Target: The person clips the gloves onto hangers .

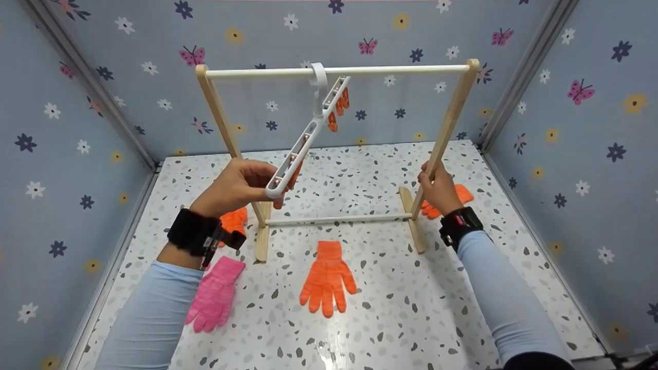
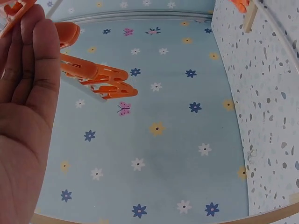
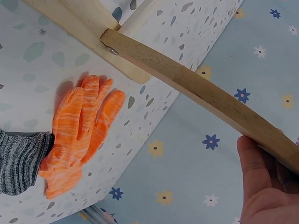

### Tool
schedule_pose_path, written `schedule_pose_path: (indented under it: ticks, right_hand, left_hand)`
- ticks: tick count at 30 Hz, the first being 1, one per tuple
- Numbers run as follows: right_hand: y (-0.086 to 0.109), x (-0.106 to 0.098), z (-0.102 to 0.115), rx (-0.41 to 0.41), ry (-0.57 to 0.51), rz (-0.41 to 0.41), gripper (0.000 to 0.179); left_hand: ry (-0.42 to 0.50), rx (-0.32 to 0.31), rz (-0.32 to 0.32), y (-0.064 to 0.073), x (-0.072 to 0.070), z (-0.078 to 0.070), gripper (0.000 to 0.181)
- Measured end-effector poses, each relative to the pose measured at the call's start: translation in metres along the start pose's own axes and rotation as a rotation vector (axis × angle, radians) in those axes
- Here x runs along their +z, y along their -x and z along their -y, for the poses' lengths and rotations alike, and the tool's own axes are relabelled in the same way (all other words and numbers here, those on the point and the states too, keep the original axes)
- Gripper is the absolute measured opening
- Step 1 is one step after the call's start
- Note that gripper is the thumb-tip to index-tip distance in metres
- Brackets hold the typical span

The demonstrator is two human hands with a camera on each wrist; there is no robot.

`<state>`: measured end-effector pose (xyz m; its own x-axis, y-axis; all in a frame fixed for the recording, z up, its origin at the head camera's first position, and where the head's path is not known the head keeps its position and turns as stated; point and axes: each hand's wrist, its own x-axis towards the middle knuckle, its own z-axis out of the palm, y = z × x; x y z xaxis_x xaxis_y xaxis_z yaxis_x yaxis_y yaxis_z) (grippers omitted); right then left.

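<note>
A white clip hanger [image 1: 293,159] with orange clips hangs by its hook from the top rail of a wooden rack [image 1: 267,73]. My left hand [image 1: 234,185] holds the hanger's near end between thumb and fingers. Orange clips [image 2: 98,74] dangle beside the left palm [image 2: 23,112] in the left wrist view. On the other side, my right hand [image 1: 439,187] grips the rack's right post [image 1: 446,128]. That post [image 3: 187,84] crosses the right wrist view, the right fingers [image 3: 254,168] against it.
Flat on the speckled surface [image 1: 380,318] lie an orange glove [image 1: 328,277] in front and a pink glove [image 1: 218,295] at left. More orange gloves lie beside the left foot [image 1: 235,223] and right foot [image 3: 74,135]. Grey knitwear [image 3: 21,163] touches the latter. Flowered walls [image 1: 581,154] enclose the space.
</note>
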<state>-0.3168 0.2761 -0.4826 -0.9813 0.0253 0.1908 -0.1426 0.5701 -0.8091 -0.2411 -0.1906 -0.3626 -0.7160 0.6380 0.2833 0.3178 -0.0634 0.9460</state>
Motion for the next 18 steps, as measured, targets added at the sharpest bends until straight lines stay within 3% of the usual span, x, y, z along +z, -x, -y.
schedule_pose_path:
  ticks: [10,18]
  right_hand:
    - [0.001,-0.001,0.004,0.021,-0.008,0.026,0.028]
    - [0.002,-0.002,0.003,0.027,-0.020,0.026,0.024]
  left_hand:
    - [-0.100,-0.045,-0.058,-0.005,0.011,-0.004,0.028]
    - [-0.172,-0.045,-0.087,-0.008,0.018,-0.005,0.027]
